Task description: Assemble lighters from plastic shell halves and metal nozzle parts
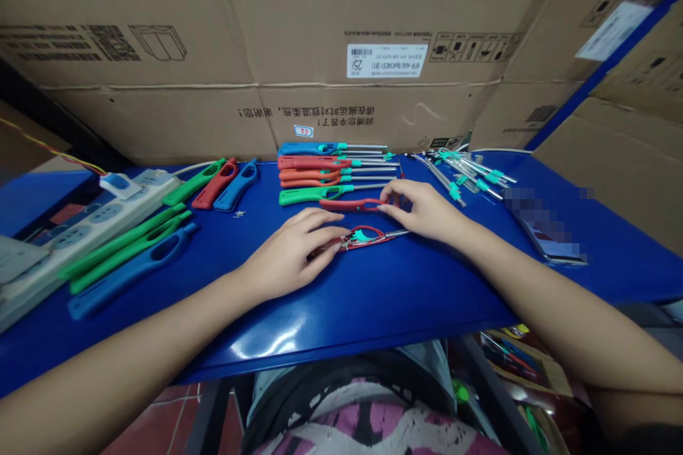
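My left hand is closed around the rear end of an opened red lighter handle half at the middle of the blue table. Inside that half, a green trigger piece shows, and a metal rod sticks out to the right. Just behind it, my right hand pinches the front end of a matching red handle shell between thumb and fingers. The parts under my left fingers are hidden. Behind both hands lies a row of long-nosed lighters in green, orange, red and blue, with metal rods pointing right.
A pile of metal rods with green triggers lies at back right, near a phone. On the left are loose green, red and blue handle shells and a white power strip. A cardboard wall stands behind the table.
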